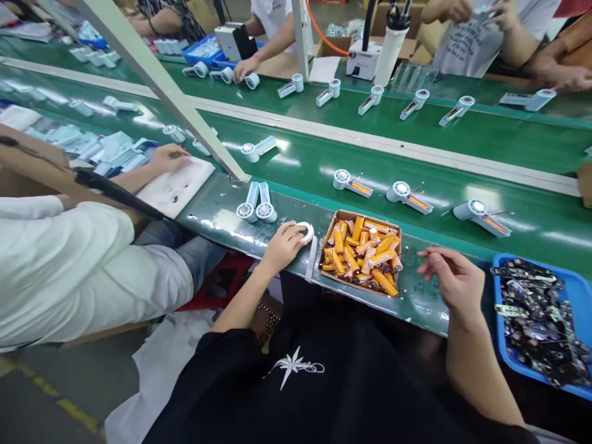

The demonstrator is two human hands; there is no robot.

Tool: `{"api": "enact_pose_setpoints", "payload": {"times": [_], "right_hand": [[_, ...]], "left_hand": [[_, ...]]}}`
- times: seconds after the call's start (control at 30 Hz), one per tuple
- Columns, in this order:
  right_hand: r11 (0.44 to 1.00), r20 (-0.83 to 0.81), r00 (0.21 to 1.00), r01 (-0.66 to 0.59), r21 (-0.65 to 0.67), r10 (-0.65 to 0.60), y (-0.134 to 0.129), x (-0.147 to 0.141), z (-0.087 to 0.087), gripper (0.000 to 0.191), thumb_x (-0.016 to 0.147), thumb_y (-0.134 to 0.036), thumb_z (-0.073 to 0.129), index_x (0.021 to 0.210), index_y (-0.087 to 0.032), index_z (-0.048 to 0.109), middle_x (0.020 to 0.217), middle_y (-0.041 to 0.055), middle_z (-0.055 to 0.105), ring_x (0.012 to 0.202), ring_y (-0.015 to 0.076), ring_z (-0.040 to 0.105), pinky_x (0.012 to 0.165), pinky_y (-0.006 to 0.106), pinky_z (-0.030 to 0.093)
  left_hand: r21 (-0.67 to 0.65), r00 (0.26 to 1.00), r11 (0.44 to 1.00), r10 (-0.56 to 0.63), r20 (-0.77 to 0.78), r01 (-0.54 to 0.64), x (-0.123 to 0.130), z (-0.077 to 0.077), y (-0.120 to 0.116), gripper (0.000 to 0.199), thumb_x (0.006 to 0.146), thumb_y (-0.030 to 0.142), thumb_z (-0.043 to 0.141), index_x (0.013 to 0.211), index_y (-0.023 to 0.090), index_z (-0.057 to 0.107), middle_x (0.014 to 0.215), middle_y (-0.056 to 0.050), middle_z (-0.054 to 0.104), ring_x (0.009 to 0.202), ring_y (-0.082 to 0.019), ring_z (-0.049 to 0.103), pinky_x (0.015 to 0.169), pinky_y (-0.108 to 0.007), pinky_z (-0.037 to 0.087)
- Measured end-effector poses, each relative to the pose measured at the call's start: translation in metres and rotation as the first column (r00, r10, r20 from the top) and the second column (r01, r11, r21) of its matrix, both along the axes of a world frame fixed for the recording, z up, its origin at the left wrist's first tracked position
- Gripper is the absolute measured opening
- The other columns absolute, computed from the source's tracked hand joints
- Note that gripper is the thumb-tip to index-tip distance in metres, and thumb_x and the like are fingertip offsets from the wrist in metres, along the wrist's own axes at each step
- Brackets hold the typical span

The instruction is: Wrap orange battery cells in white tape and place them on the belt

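Note:
My left hand has its fingers curled onto a white round piece with a dark centre at the bench edge. A narrow whitish strip runs beside it over the edge; whether the two are joined I cannot tell. To the right of it, a cardboard box holds many orange-wrapped battery cells with wires. My right hand hovers right of this box, fingers loosely bent and apart, with nothing visible in them. Two pale blue handheld fan bodies lie left of my left hand.
Ahead, a green conveyor carries several fan bodies, some with orange cells in their handles. A blue tray of dark circuit boards stands at right. A slanted metal post rises at left. Co-workers sit left and across the line.

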State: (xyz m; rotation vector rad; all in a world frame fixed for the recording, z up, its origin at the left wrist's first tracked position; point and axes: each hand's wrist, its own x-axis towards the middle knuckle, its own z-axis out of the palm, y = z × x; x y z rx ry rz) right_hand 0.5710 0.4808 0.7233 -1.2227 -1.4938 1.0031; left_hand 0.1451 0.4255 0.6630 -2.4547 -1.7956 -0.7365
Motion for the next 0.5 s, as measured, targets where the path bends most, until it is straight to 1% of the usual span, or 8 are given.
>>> {"api": "enact_pose_setpoints", "payload": {"times": [0.07,0.13,0.23,0.3,0.4,0.43,0.47,0.5], "right_hand": [[0.968,-0.060,0.975,-0.218,-0.126,0.212,-0.013,-0.041,0.017,0.034,0.096,-0.049,0.073,0.121,-0.025,0.075,0.094,0.0046,0.081,0.054,0.0159,0.069,0.046,0.027,0.055],[0.822,-0.121,0.857,-0.515,-0.245,0.501,-0.023,-0.081,0.031,0.044,0.093,-0.051,0.076,0.127,-0.023,0.072,0.092,0.0041,0.080,0.053,0.0152,0.069,0.047,0.026,0.054],[0.602,-0.133,0.645,-0.756,-0.258,0.753,-0.035,-0.119,0.039,0.035,0.098,-0.053,0.070,0.105,-0.020,0.077,0.074,0.0012,0.075,0.050,0.0128,0.064,0.048,0.023,0.049],[0.495,-0.062,0.516,-0.844,-0.205,0.854,-0.041,-0.126,0.039,0.037,0.103,-0.050,0.063,0.089,-0.019,0.077,0.065,-0.0001,0.071,0.050,0.0120,0.062,0.052,0.023,0.048],[0.302,0.153,0.271,-0.924,-0.236,0.950,-0.042,-0.116,0.040,0.036,0.103,-0.046,0.065,0.082,-0.020,0.077,0.062,-0.0008,0.069,0.054,0.0128,0.063,0.056,0.023,0.045],[0.290,0.253,0.223,-0.919,-0.268,0.941,-0.038,-0.111,0.042,0.032,0.102,-0.046,0.067,0.085,-0.021,0.078,0.064,-0.0005,0.070,0.056,0.0137,0.064,0.057,0.024,0.045],[0.341,0.368,0.229,-0.899,-0.276,0.901,-0.032,-0.108,0.043,0.029,0.102,-0.045,0.067,0.092,-0.022,0.080,0.068,0.0007,0.072,0.060,0.0151,0.066,0.059,0.025,0.046],[0.435,0.492,0.275,-0.867,-0.245,0.826,-0.024,-0.106,0.043,0.025,0.103,-0.042,0.066,0.101,-0.022,0.081,0.076,0.0029,0.075,0.067,0.0171,0.069,0.063,0.026,0.048]], "left_hand": [[0.108,0.998,0.993,-0.056,0.010,0.054,0.023,0.025,-0.003,0.027,0.105,0.036,0.053,0.111,0.019,0.073,0.120,-0.013,0.075,0.131,-0.031,0.061,0.113,-0.054,0.053],[0.179,0.986,0.970,-0.163,-0.015,0.163,0.043,0.053,-0.009,0.032,0.105,0.045,0.054,0.117,0.020,0.071,0.119,-0.013,0.075,0.127,-0.032,0.062,0.106,-0.051,0.056],[0.193,0.968,0.949,-0.237,-0.079,0.248,0.053,0.083,-0.019,0.040,0.103,0.056,0.056,0.123,0.024,0.069,0.119,-0.012,0.075,0.120,-0.033,0.063,0.099,-0.050,0.058],[0.179,0.970,0.956,-0.212,-0.120,0.231,0.045,0.091,-0.020,0.040,0.102,0.052,0.057,0.126,0.023,0.068,0.121,-0.013,0.074,0.121,-0.034,0.062,0.101,-0.052,0.057],[0.174,0.978,0.972,-0.127,-0.164,0.156,0.023,0.087,-0.019,0.025,0.104,0.029,0.054,0.122,0.019,0.069,0.120,-0.014,0.073,0.118,-0.032,0.062,0.102,-0.051,0.056],[0.176,0.983,0.977,-0.092,-0.159,0.120,0.017,0.084,-0.018,0.023,0.104,0.022,0.052,0.118,0.018,0.069,0.117,-0.014,0.073,0.114,-0.031,0.063,0.101,-0.050,0.057],[0.178,0.988,0.980,-0.060,-0.140,0.085,0.012,0.081,-0.019,0.022,0.104,0.018,0.050,0.115,0.018,0.070,0.115,-0.014,0.072,0.111,-0.030,0.064,0.099,-0.050,0.058],[0.175,0.993,0.983,-0.043,-0.114,0.062,0.011,0.079,-0.019,0.022,0.103,0.016,0.049,0.111,0.018,0.070,0.112,-0.014,0.072,0.108,-0.030,0.064,0.097,-0.050,0.058]]}}
